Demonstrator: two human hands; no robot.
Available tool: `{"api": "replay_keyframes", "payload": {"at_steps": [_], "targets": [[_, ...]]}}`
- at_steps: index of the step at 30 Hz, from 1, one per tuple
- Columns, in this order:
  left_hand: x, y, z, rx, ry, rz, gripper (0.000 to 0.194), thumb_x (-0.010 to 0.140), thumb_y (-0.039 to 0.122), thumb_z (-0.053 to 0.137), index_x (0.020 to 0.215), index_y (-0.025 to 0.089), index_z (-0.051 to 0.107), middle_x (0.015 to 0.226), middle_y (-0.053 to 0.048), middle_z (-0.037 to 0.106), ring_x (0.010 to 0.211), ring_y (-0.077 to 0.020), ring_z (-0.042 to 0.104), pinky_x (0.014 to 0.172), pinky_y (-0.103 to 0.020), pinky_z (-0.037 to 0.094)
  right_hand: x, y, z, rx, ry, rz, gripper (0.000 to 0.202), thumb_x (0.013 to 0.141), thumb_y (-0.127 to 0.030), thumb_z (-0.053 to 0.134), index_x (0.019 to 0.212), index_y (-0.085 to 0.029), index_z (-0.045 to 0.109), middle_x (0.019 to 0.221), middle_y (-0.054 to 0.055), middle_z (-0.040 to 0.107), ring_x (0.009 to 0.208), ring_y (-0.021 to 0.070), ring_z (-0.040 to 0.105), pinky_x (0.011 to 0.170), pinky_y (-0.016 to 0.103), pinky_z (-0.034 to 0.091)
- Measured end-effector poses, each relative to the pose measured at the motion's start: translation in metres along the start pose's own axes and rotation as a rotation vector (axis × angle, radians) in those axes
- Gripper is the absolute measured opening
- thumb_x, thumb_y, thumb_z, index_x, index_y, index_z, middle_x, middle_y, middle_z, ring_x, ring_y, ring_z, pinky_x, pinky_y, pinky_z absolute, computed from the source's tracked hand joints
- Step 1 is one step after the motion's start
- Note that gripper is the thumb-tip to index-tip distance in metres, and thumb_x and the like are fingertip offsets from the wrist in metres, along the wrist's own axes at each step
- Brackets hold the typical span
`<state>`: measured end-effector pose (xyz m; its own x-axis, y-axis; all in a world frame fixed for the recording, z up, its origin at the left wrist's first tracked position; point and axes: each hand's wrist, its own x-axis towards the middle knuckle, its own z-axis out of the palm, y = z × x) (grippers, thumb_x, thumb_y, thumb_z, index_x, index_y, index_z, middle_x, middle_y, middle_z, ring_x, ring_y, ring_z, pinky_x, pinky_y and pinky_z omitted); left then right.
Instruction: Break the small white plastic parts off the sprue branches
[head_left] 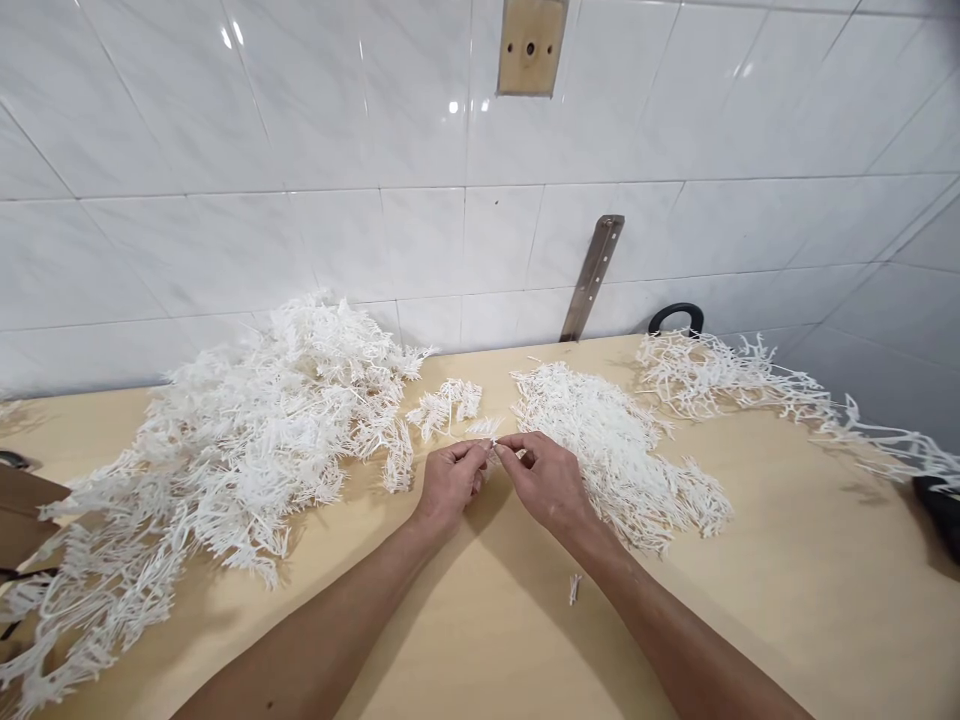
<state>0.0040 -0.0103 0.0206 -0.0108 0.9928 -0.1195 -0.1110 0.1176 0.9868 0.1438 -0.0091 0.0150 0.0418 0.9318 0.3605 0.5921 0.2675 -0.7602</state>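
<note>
My left hand (451, 482) and my right hand (546, 480) meet over the middle of the table, thumbs and fingertips pinched together. Between them is a small white branched piece (493, 446), mostly covered by the fingers. Just beyond the fingertips lie a short comb-like row of white sticks (484, 426) and a small white branched cluster (448, 405). To the left spreads a large heap of white branched, plastic-looking pieces (277, 430). Right beside my right hand is a pile of short thin white sticks (600, 440). A few loose sticks (574, 589) lie near my right forearm.
White stripped-looking branched strands (705, 370) trail along the right back of the table (810, 560). A black ring-shaped handle (676, 316) stands behind them. A metal bracket (592, 278) leans at the tiled wall. Brown cardboard (26, 515) sits at the left edge, a dark object (941, 510) at the right.
</note>
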Motion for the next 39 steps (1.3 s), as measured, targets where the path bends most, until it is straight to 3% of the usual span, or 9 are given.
{"api": "replay_keyframes", "payload": {"at_steps": [5,10,18,29,36,39], "targets": [[-0.001,-0.003,0.001,0.046,-0.012,0.068,0.035,0.075,0.048,0.069,0.064,0.015,0.067,0.048,0.004,0.043,0.043,-0.0066,0.034,0.043,-0.022,0.024,0.001,-0.002,-0.001,0.011,-0.029,0.14,0.021,0.083,-0.039,0.06,0.08,-0.021,0.071,0.074,0.002,0.071,0.058,0.0165,0.059,0.059,0.03,0.047],[-0.001,-0.004,0.001,0.059,-0.017,0.072,0.036,0.074,0.049,0.069,0.064,0.015,0.068,0.051,0.003,0.046,0.043,-0.0062,0.035,0.042,-0.022,0.024,-0.001,-0.005,0.0,-0.008,-0.056,0.166,0.021,0.083,-0.039,0.057,0.079,-0.021,0.068,0.075,0.002,0.07,0.06,0.0171,0.059,0.056,0.029,0.044],[-0.002,0.003,-0.001,-0.083,0.0,-0.041,0.045,0.067,0.055,0.075,0.056,0.016,0.057,0.047,0.006,0.041,0.039,-0.0043,0.029,0.039,-0.022,0.016,-0.002,-0.005,0.003,0.055,-0.105,0.134,0.022,0.083,-0.038,0.056,0.075,-0.02,0.066,0.07,0.001,0.068,0.06,0.0163,0.058,0.057,0.028,0.043],[-0.003,0.003,0.004,-0.074,0.056,-0.053,0.028,0.068,0.041,0.072,0.063,0.015,0.06,0.051,0.007,0.036,0.045,-0.0041,0.024,0.044,-0.022,0.016,-0.003,0.0,0.012,0.272,-0.084,0.231,0.027,0.082,-0.043,0.057,0.073,-0.019,0.064,0.052,-0.002,0.057,0.044,0.0133,0.049,0.043,0.025,0.038],[-0.004,0.001,0.005,-0.027,0.114,0.006,0.026,0.068,0.032,0.07,0.055,0.017,0.053,0.052,0.007,0.034,0.051,-0.0064,0.026,0.049,-0.023,0.02,-0.002,-0.003,0.013,0.113,-0.083,0.215,0.024,0.081,-0.036,0.053,0.062,-0.021,0.056,0.052,-0.002,0.055,0.048,0.0143,0.05,0.046,0.025,0.037],[-0.004,0.0,0.005,-0.014,0.135,0.037,0.03,0.07,0.03,0.069,0.053,0.017,0.048,0.052,0.007,0.031,0.051,-0.0063,0.025,0.049,-0.022,0.019,0.001,0.002,0.014,-0.087,0.017,0.108,0.018,0.079,-0.029,0.051,0.062,-0.022,0.051,0.06,0.001,0.057,0.055,0.0157,0.05,0.052,0.027,0.037]]}}
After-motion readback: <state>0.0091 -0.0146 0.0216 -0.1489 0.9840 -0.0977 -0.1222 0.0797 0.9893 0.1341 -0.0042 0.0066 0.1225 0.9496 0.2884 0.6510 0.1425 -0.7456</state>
